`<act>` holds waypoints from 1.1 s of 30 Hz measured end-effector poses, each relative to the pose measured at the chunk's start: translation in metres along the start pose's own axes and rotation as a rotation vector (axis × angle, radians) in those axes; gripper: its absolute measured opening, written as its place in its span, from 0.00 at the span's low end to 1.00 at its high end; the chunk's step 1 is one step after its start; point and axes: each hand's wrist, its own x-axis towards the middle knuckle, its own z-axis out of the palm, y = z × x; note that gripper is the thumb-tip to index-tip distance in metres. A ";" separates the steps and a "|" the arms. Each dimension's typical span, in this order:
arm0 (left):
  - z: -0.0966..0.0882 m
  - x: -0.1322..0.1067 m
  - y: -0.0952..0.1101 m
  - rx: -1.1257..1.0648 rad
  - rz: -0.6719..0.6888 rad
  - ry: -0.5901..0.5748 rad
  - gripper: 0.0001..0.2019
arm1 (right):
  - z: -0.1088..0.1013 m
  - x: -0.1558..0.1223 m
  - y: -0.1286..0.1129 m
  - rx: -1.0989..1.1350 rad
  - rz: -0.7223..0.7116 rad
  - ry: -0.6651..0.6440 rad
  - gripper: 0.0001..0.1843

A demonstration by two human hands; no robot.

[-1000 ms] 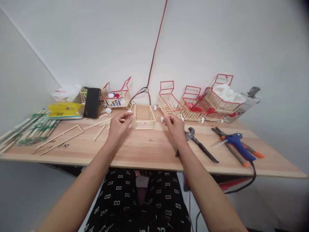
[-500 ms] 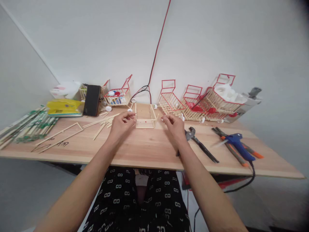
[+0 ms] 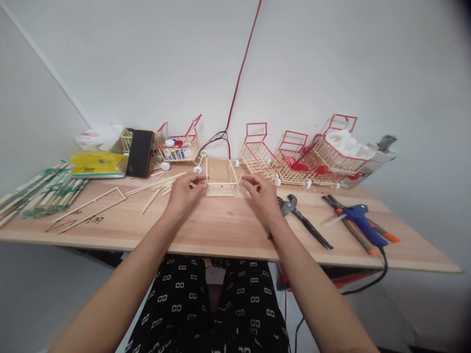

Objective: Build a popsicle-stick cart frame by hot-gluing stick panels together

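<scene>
A small open frame of thin wooden sticks (image 3: 221,195) stands on the table between my hands. My left hand (image 3: 186,192) pinches the frame's left front upright, thumb and forefinger closed. On the opposite side, my right hand (image 3: 260,192) has its thumb and forefinger together at a short upright stick (image 3: 240,179) by the frame's right corner. Whether that stick is joined to the frame cannot be told. A tiny red spot shows inside the frame.
Loose sticks (image 3: 150,198) and a three-sided stick frame (image 3: 119,192) lie left, near bundled sticks (image 3: 55,191), a yellow packet (image 3: 97,163) and a phone (image 3: 140,153). Miniature carts (image 3: 259,153) line the wall. Right are black pincers (image 3: 307,223), orange-handled pliers (image 3: 358,235) and a blue glue gun (image 3: 364,223).
My right hand has moved slightly left, and its fingertips have come to the short stick. My left hand stays at the frame's left side, its fingers a little lower.
</scene>
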 end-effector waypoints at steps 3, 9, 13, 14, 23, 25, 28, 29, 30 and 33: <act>-0.001 0.001 0.000 0.024 0.015 0.009 0.13 | 0.001 0.000 -0.003 -0.006 0.023 -0.002 0.12; 0.000 0.003 0.000 0.029 0.021 0.020 0.11 | 0.001 0.000 -0.007 -0.011 0.070 -0.005 0.10; -0.001 0.003 0.001 0.077 0.069 -0.010 0.09 | 0.003 0.000 -0.004 0.007 0.097 -0.005 0.10; -0.002 0.002 0.003 0.095 0.089 -0.009 0.10 | 0.003 0.000 -0.004 0.007 0.103 -0.009 0.10; -0.020 0.011 0.032 0.066 0.224 0.054 0.14 | 0.001 -0.002 -0.007 -0.034 0.160 -0.021 0.11; -0.025 0.023 0.035 -0.006 0.188 -0.012 0.14 | 0.001 -0.002 -0.006 -0.037 0.180 -0.032 0.11; -0.031 0.040 0.032 -0.052 0.188 -0.081 0.13 | 0.002 -0.003 -0.002 -0.078 0.196 -0.046 0.12; -0.032 0.044 0.030 -0.042 0.182 -0.101 0.12 | 0.002 -0.003 0.000 -0.102 0.197 -0.056 0.12; -0.032 0.048 0.027 -0.027 0.171 -0.122 0.11 | 0.002 -0.004 0.001 -0.127 0.199 -0.068 0.11; -0.028 0.048 0.015 0.003 0.144 -0.142 0.10 | 0.001 -0.005 0.003 -0.172 0.211 -0.143 0.11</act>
